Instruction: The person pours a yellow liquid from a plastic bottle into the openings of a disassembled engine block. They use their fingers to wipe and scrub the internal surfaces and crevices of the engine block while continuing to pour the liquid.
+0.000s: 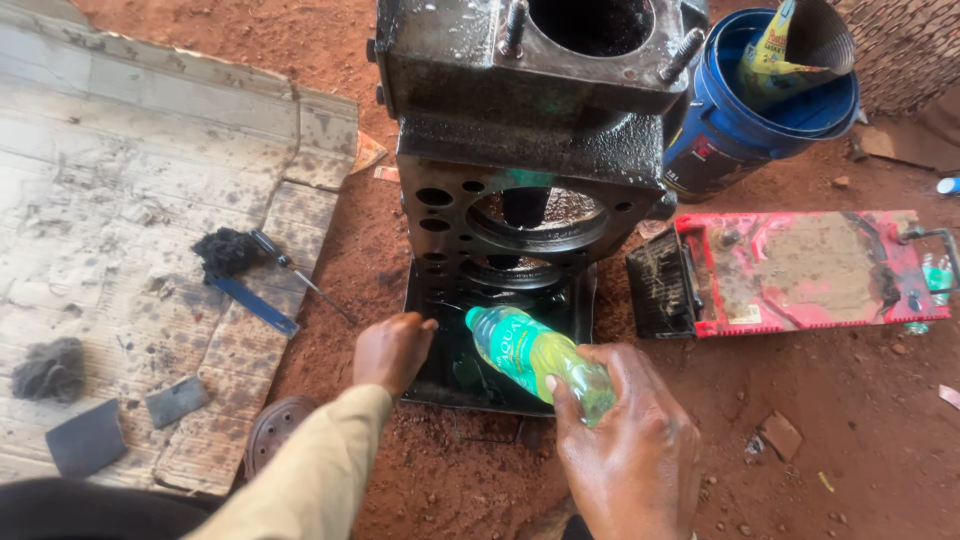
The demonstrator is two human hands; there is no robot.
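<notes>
red dirt ground (860,400) carries everything, with a flattened sheet of stained cardboard (120,200) spread far to the left of the left hand. on that cardboard lie a grey rag (50,370), a black rag (228,250), a blue-handled tool (252,305) and a screwdriver (300,275), all well apart from the hand. the left hand (392,350), in a tan sleeve, is loosely curled, its fingertips touching the near left edge of a shallow black tray (440,385); it grips nothing that shows. just beyond the hand, an oily engine block (520,120) stands in the tray. between the two hands a green plastic bottle (525,355) tilts, its mouth aimed down over the tray. the right hand (630,440) is closed round the bottle's lower end, fingers wrapped tight. beyond and to the right of that hand lie a red metal case (800,270) and a blue bucket (750,120) holding a folded yellow pouch (775,50).
</notes>
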